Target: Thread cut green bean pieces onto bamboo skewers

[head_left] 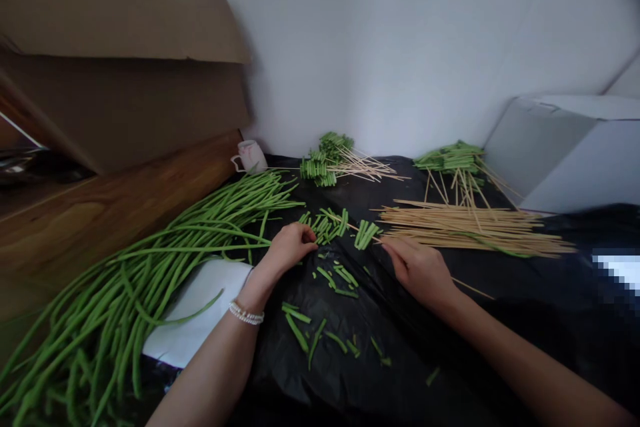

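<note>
My right hand [417, 270] pinches a thin wooden skewer [353, 226] that points up and to the left. Short green bean pieces [367, 235] are threaded side by side on it, close to my fingers. At the left edge of a small heap of cut bean pieces [326, 228] is my left hand [293, 245], a beaded bracelet on its wrist. Its fingertips are pressed together, and whatever they pinch is hidden. Loose bean bits [345, 273] lie scattered on the black plastic sheet [360, 380] between and below both hands.
Long whole green beans [165, 267] spread over the left side, partly on a white sheet [200, 300]. Bare skewers [470, 227] lie at right. Filled skewers [320, 167] and more [455, 157] rest behind, near a mug [251, 157], a cardboard box [125, 100] and a white box [565, 153].
</note>
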Available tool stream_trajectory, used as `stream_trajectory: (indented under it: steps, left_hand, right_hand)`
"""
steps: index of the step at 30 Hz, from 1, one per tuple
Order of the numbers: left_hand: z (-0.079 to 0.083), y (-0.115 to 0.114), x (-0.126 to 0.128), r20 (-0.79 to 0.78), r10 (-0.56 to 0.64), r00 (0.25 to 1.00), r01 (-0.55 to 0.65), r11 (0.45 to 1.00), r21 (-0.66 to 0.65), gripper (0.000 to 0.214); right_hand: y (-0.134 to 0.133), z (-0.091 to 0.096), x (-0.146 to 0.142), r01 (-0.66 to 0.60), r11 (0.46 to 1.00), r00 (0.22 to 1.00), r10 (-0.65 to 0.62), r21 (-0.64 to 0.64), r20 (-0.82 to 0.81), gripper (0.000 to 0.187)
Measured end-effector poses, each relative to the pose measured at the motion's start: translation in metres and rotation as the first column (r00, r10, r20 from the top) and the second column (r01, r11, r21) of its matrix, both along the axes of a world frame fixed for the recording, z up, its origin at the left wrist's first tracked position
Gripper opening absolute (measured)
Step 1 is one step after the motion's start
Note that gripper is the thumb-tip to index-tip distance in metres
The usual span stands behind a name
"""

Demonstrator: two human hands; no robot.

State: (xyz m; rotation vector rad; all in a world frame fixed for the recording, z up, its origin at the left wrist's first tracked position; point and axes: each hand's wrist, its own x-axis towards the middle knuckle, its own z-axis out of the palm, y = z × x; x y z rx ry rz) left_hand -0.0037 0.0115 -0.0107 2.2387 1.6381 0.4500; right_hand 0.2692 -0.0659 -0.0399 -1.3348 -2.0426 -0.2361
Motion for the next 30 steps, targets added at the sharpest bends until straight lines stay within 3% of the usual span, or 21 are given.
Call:
stream_trajectory:
  steps: [5, 10, 15, 18, 20, 23, 26, 30]
  left_hand:
    - [-0.002, 0.000, 0.003, 0.029, 0.020, 0.999, -0.021, 0.999, 0.049, 0.009]
    - [0.001, 0.003, 0.000, 0.251, 0.080, 0.965, -0.104, 0.991, 0.083, 0.012]
    - [-0.001, 0.006, 0.001, 0.432, 0.060, 0.900, -0.085, 0.996, 0.038, 0.028]
    - [-0.002, 0.006, 0.005, 0.642, 0.150, 0.752, -0.099, 0.988, -0.115, 0.028]
    - [-0.001, 0.005, 0.008, 0.783, 0.252, 0.568, -0.042, 0.960, -0.278, 0.033]
    - [0.001, 0.002, 0.012, 0.863, 0.382, 0.329, 0.113, 0.892, -0.438, 0.038]
    - [0.002, 0.000, 0.015, 0.865, 0.437, 0.246, 0.190, 0.854, -0.485, 0.037]
    - [0.002, -0.001, 0.016, 0.863, 0.456, 0.220, 0.204, 0.843, -0.497, 0.030]
  right_hand:
    - [0.000, 0.000, 0.001, -0.010, 1.000, 1.000, 0.010, 0.017, 0.007, 0.026]
    - [0.000, 0.001, 0.001, -0.012, 1.000, 1.000, 0.011, 0.023, 0.010, 0.025]
    - [0.001, -0.002, 0.002, -0.008, 1.000, 1.000, 0.008, 0.015, 0.014, 0.026]
    - [0.000, -0.001, 0.001, -0.015, 1.000, 1.000, 0.015, 0.005, 0.017, 0.026]
    - [-0.001, 0.000, 0.000, -0.023, 1.000, 1.000, 0.023, -0.004, 0.021, 0.027]
    - [-0.002, 0.002, -0.001, -0.025, 1.000, 0.999, 0.025, -0.016, 0.024, 0.027]
    - [-0.003, 0.003, -0.002, -0.025, 0.999, 0.999, 0.025, -0.027, 0.027, 0.027]
    - [-0.003, 0.004, -0.002, -0.041, 0.998, 0.999, 0.042, -0.038, 0.030, 0.028]
